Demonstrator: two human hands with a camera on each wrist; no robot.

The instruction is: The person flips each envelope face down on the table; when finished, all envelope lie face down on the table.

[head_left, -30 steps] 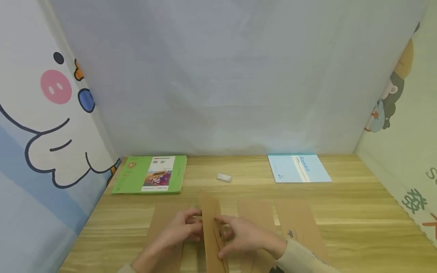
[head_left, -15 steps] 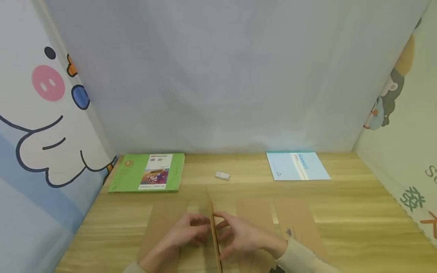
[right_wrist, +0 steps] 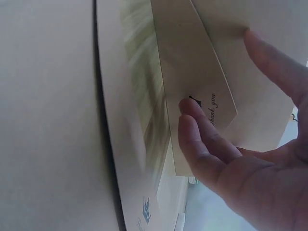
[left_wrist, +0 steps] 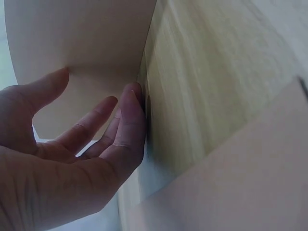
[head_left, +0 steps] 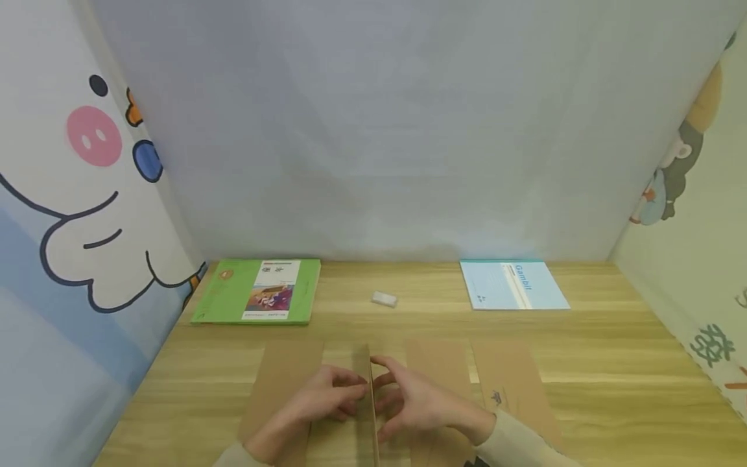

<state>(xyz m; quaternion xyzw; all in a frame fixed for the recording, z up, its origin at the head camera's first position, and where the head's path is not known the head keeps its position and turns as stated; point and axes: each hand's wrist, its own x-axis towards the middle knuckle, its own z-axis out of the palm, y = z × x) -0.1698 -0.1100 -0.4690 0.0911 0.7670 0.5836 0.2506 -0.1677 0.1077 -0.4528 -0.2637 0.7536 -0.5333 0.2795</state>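
A brown paper envelope (head_left: 374,415) stands on its long edge on the table, seen almost edge-on in the head view. My left hand (head_left: 327,394) is at its plain face; in the left wrist view the thumb (left_wrist: 57,82) touches that face (left_wrist: 86,33), with the other fingers low by the tabletop. On the opposite side, my right hand (head_left: 417,399) rests spread fingertips against the flap side. The right wrist view shows the pointed flap (right_wrist: 192,57) with "Thank you" lettering, partly covered by fingers. Neither hand curls round the envelope.
Flat brown envelopes lie to the left (head_left: 286,379), right (head_left: 438,363) and far right (head_left: 508,376). Farther back are a green book (head_left: 224,295), a white eraser (head_left: 384,299) and a light-blue Gambit notebook (head_left: 493,285). Cloth walls (head_left: 373,143) enclose the wooden table (head_left: 613,376).
The envelope has turned from leaning, with its broad side visible, to upright and nearly edge-on. Both hands stay at its sides, the left having shifted slightly right. The head view shifts a little.
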